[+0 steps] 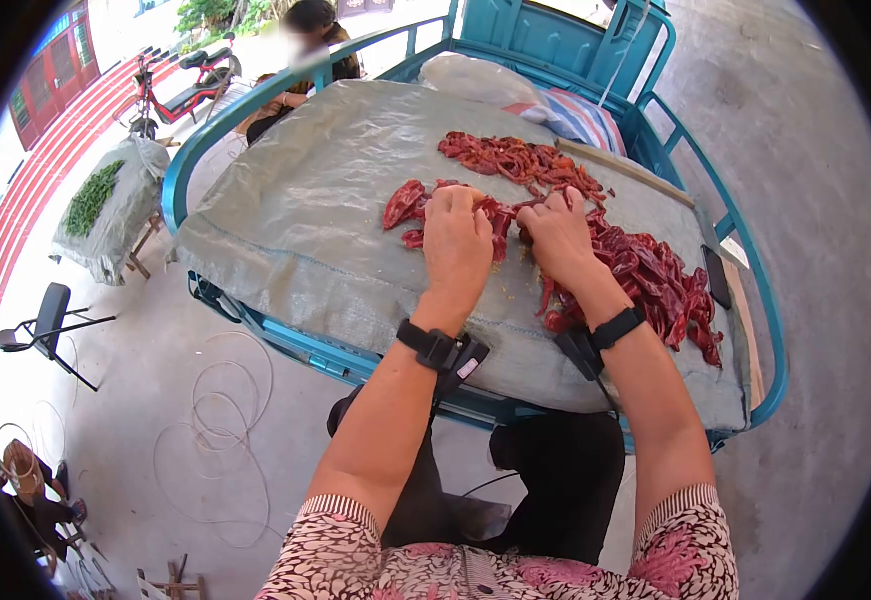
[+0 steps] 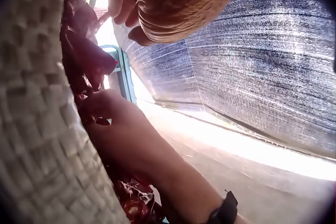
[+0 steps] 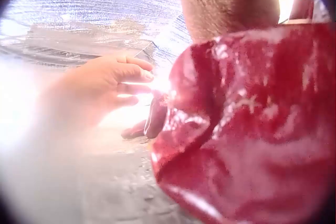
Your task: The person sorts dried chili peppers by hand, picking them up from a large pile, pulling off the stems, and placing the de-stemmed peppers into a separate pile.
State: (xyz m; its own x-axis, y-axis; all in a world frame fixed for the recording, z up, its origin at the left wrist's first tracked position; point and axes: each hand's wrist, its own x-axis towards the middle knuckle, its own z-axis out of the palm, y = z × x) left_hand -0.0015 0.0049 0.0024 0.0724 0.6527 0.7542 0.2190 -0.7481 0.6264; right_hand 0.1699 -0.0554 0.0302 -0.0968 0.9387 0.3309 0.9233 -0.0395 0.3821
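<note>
Wrinkled red chili peppers lie on a grey woven sheet (image 1: 295, 170). My left hand (image 1: 457, 245) is over a small group of peppers (image 1: 407, 205), its fingertips pinching the end of a red pepper (image 1: 498, 215) between the two hands. Close by on the right, my right hand (image 1: 560, 240) has its thumb and fingers curled on a pepper, mostly hidden under the fingers. Below it spreads a larger pile of dark red peppers (image 1: 645, 275). The right wrist view shows a big glossy pepper (image 3: 252, 124) close to the lens and the left hand (image 3: 100, 87) beyond.
A band of red pepper pieces (image 1: 515, 160) lies farther back. The sheet covers a blue cart bed with side rails (image 1: 755, 270). A phone (image 1: 716, 276) and a wooden strip (image 1: 625, 170) lie at the right. Another person (image 1: 330, 40) sits beyond the left rail.
</note>
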